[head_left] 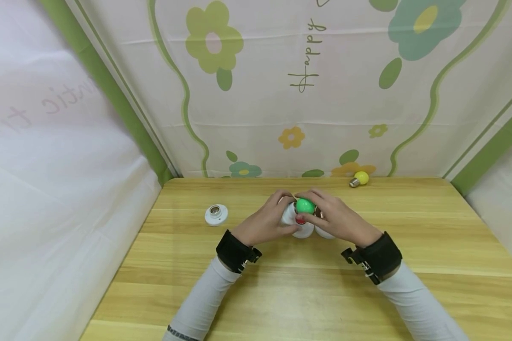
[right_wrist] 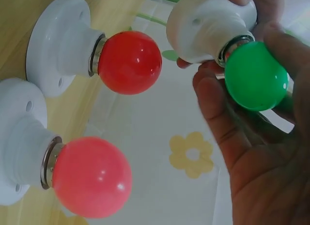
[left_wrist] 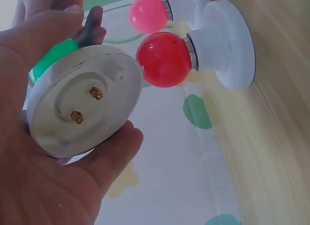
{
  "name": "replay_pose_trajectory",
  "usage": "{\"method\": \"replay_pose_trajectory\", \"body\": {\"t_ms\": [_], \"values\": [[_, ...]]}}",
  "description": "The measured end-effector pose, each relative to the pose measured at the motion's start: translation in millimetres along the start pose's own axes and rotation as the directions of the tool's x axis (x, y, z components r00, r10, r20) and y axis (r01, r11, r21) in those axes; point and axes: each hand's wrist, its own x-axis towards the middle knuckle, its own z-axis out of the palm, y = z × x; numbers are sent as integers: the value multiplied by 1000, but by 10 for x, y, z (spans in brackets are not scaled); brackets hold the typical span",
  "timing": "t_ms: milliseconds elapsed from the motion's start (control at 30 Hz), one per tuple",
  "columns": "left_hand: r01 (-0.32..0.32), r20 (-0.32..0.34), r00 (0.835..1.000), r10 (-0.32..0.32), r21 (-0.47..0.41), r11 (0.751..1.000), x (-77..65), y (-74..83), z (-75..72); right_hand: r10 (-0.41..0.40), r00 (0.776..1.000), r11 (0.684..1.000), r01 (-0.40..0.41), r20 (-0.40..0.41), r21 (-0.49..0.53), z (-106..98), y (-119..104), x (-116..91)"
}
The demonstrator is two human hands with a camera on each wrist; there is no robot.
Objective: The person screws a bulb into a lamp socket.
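My left hand [head_left: 269, 220] grips a white round lamp holder [left_wrist: 85, 101] by its base, lifted off the table. The underside of the base, with two brass screws, faces the left wrist camera. In my right hand [head_left: 341, 220] is a green bulb [right_wrist: 256, 77], held by the fingers and thumb around its globe. Its metal end sits in the mouth of the raised lamp holder. Just beneath both hands stand two more white lamp holders on the table, one bearing a red bulb [right_wrist: 130, 62], the other a pink bulb [right_wrist: 92, 176]. My right hand hides the pink one in the head view.
Further left on the wooden table [head_left: 281, 293] a white lamp holder [head_left: 215, 215] lies with its metal socket facing up. A yellow bulb [head_left: 361, 178] rests at the back edge, right of the hands. Printed cloth [head_left: 256, 104] hangs behind and at both sides.
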Motion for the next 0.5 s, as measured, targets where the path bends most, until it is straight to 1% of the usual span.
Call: {"method": "replay_pose_trajectory", "body": {"t_ms": [67, 267, 433, 500], "values": [[11, 2, 1000, -11, -9, 1000, 3, -2, -7, -19, 1000, 1000, 19, -21, -2, -5, 1, 1], [33, -4, 999, -33, -42, 999, 1, -16, -40, -19, 998, 999, 22, -53, 50, -16, -7, 9], [39, -41, 998, -41, -64, 997, -23, -15, -97, -91, 990, 995, 94, -108, 21, -23, -2, 20], [27, -62, 998, -33, -89, 996, -29, -19, -112, -119, 985, 993, 120, -128, 1, -26, -4, 26]]}}
